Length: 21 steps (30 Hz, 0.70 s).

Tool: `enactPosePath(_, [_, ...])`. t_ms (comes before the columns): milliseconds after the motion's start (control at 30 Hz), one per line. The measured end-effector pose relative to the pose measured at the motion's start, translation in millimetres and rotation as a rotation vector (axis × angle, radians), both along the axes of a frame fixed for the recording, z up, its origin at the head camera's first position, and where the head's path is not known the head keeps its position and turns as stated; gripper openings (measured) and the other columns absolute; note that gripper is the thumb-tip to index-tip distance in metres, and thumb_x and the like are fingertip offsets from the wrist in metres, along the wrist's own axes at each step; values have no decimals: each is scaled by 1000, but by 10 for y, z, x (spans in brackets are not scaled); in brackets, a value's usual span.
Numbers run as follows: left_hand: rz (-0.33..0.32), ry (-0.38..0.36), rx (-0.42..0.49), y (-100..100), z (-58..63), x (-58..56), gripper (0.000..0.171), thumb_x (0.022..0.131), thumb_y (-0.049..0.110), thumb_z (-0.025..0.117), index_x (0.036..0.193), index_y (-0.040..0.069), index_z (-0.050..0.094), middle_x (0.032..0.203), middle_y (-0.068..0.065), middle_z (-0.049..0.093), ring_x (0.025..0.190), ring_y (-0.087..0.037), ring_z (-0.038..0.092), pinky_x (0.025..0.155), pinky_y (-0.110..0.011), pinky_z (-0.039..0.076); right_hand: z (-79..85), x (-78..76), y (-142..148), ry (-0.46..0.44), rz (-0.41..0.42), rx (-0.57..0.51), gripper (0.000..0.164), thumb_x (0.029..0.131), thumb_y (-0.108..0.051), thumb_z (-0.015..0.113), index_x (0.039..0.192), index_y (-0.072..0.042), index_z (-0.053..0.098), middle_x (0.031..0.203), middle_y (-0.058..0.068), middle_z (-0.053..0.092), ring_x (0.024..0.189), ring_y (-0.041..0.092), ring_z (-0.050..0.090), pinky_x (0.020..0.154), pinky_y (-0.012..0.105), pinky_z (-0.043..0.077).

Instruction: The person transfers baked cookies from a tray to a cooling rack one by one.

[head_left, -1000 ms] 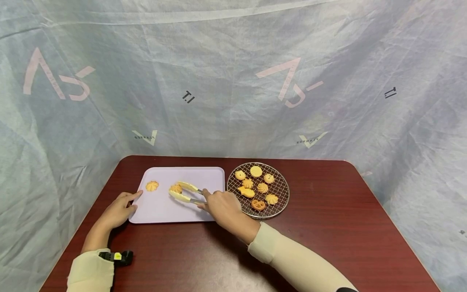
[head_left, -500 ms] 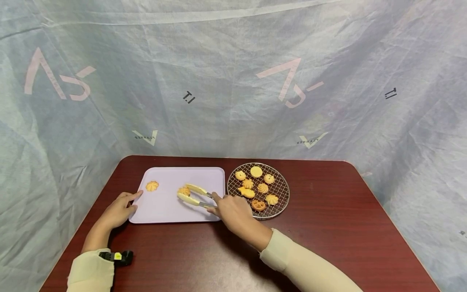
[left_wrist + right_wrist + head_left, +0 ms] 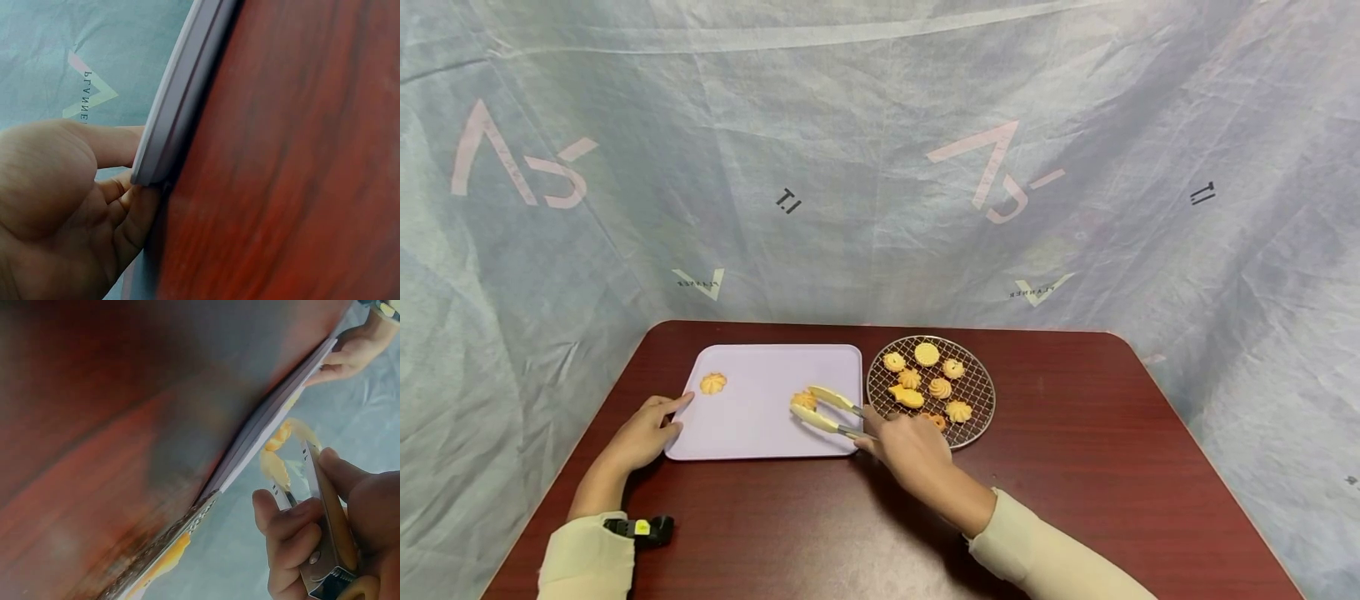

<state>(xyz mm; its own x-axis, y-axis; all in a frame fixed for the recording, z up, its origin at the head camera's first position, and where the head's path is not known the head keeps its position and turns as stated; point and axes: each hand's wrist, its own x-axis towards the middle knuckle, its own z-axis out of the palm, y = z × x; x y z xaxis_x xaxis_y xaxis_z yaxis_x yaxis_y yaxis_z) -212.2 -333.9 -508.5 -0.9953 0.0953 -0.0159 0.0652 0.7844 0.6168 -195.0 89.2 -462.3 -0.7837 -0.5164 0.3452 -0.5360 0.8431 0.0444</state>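
My right hand (image 3: 917,450) grips a pair of tongs (image 3: 815,417) with pale yellow tips and metal arms. Between those tips is a fluted golden cookie (image 3: 803,400), over the right half of the lilac tray (image 3: 737,437). The right wrist view shows the cookie (image 3: 278,436) caught by the tongs (image 3: 328,531), close to the tray's surface; whether it touches is unclear. At the tray's left edge, my left hand (image 3: 638,437) pinches the rim, with fingers above and below it in the left wrist view. Another fluted cookie (image 3: 712,383) lies at the tray's upper left.
Right beside the tray is a round wire rack (image 3: 981,392) bearing several cookies, among them a fish-shaped one (image 3: 908,396) and a pretzel (image 3: 937,420) partly behind my right hand. Both stand on a dark red wooden table (image 3: 1075,450). A grey cloth (image 3: 880,167) hangs behind.
My right hand, the tongs and the cookie between their tips have moved right across the tray, toward the rack. The hand now partly covers the pretzel. My left hand stays put.
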Motion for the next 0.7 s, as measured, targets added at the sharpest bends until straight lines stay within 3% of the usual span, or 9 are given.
enactPosePath(233, [-5,8,7,-7,-7,-2,53,92,-1,53,143,-5,42,116,-26,46,93,-31,46,76,-36,39,12,52,169,25,-12,-16,46,86,-56,63,120,-24,66,57,-5,57,43,14,46,40,28,35])
enactPosePath(533, [-1,0,6,3,-17,-9,53,92,-2,53,143,-4,42,117,-26,45,95,-32,47,80,-42,40,83,130,444,-46,-89,-32,52,88,-56,61,128,-25,64,76,2,67,50,18,54,40,29,37])
enactPosePath(700, [0,-2,1,-3,-16,-8,53,92,-2,53,143,-4,42,117,-26,46,94,-31,47,78,-42,39,99,170,599,-78,-119,-60,50,88,-55,62,126,-22,64,77,5,69,51,21,56,42,34,41])
